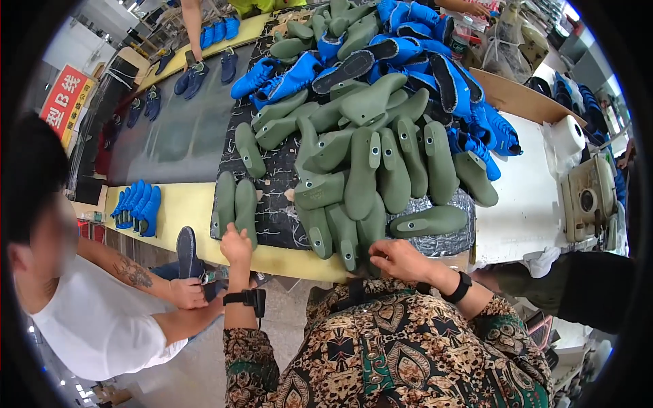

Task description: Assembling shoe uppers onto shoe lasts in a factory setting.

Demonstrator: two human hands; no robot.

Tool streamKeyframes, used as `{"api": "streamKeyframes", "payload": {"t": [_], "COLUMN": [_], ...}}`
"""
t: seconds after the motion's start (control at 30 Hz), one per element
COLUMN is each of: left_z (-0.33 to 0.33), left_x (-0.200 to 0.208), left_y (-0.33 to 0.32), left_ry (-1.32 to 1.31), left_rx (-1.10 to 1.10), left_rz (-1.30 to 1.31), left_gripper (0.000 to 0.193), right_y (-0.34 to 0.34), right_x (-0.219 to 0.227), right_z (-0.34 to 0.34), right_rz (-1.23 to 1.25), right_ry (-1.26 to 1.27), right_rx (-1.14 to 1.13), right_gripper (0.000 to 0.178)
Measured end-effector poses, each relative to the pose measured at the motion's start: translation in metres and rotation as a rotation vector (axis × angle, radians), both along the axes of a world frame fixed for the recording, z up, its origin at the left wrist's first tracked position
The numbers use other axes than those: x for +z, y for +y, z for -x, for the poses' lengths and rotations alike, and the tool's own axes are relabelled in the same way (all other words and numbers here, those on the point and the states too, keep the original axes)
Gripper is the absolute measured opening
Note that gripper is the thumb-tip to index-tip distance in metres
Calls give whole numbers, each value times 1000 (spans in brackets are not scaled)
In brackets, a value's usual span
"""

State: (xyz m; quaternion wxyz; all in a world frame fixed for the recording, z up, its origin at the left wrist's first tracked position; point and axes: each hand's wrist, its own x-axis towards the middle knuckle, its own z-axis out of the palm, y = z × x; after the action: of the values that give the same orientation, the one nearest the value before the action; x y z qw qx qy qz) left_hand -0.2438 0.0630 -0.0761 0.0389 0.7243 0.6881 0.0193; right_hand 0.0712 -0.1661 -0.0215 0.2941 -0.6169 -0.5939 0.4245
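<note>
Green shoe lasts [360, 173] lie heaped on the bench in front of me. Two more lasts [245, 204] stand side by side, apart from the heap, at its left. My left hand [236, 246] is at the near end of this pair, its fingers bent against the right-hand last and partly hiding it. Over the near edge of the heap, my right hand [400, 260] has loosely bent fingers, somewhat apart, beside the near end of a last [371, 224]. Nothing shows in its grasp. Dark bands circle both wrists.
Blue shoes [408, 51] are piled behind and right of the lasts. A row of blue shoes [138, 207] stands on the yellow bench edge [183, 214]. At left, a co-worker holds a dark shoe [188, 253]. Another person's arm [192, 27] reaches toward dark shoes on the conveyor [180, 129].
</note>
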Motion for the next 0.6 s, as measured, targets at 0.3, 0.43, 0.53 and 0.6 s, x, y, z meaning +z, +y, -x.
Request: {"api": "streamKeyframes", "payload": {"t": [0.3,0.43,0.53,0.6], "left_z": [-103,-140,-158,-164], "left_x": [25,25,28,35], "left_y": [-57,-33,-9,-5], "left_ry": [-604,-505,-460,-305], "left_rx": [-555,-562,-635,-621], "left_rz": [-268,-222,-115,123], "left_gripper": [42,43,43,43], "right_y": [-20,-23,-18,-14], "right_x": [-7,-27,-24,-22], "right_z": [-1,9,11,11], "right_rz": [-50,-25,-8,1], "right_ry": [-215,-253,-285,-305], "right_rx": [-118,9,55,87], "right_gripper": [18,20,20,20]}}
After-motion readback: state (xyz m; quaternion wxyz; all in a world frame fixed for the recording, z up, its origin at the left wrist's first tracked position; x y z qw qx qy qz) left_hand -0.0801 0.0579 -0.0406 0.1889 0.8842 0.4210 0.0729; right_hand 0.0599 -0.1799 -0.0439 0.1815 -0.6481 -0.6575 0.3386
